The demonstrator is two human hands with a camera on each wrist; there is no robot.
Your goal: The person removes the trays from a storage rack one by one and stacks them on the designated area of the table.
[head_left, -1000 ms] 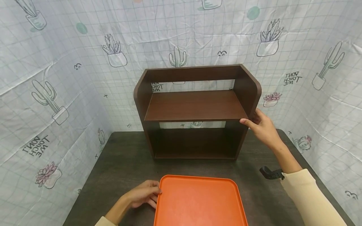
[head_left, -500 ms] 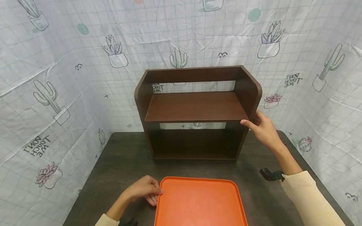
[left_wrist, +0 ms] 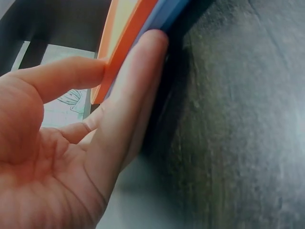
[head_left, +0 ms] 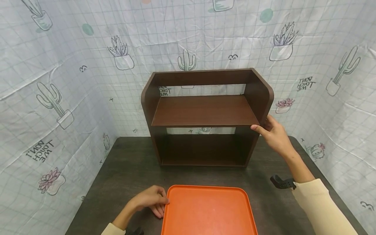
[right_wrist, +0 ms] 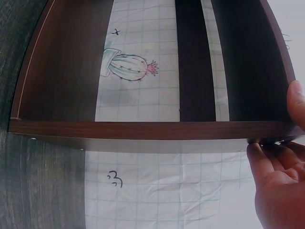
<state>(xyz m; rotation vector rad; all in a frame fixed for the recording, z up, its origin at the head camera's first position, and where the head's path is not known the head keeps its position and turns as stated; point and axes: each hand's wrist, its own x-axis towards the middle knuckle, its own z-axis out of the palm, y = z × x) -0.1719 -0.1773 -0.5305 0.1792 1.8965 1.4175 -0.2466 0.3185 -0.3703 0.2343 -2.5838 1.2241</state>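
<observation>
A dark brown two-tier shelf (head_left: 205,111) stands upright at the back of the table. My right hand (head_left: 274,135) grips its right side panel at the height of the middle board. The thumb lies on the front edge, and the other fingers press the outer face in the right wrist view. Near the front of the table lies an orange tray (head_left: 208,209), cut off by the lower frame edge. My left hand (head_left: 151,200) pinches its left rim. In the left wrist view the thumb touches the orange rim (left_wrist: 126,50), with fingers against the bluish underside.
The dark wood-grain table (head_left: 126,166) carries the shelf and tray. A white grid-patterned cloth (head_left: 123,88) with printed cacti hangs behind and along both sides. Black straps show at both wrists, the right strap (head_left: 282,182) hanging loosely.
Both hands keep their holds on the shelf and tray. The left hand's posture has shifted slightly, and its black wrist strap has come into view. The whole view has drifted slightly.
</observation>
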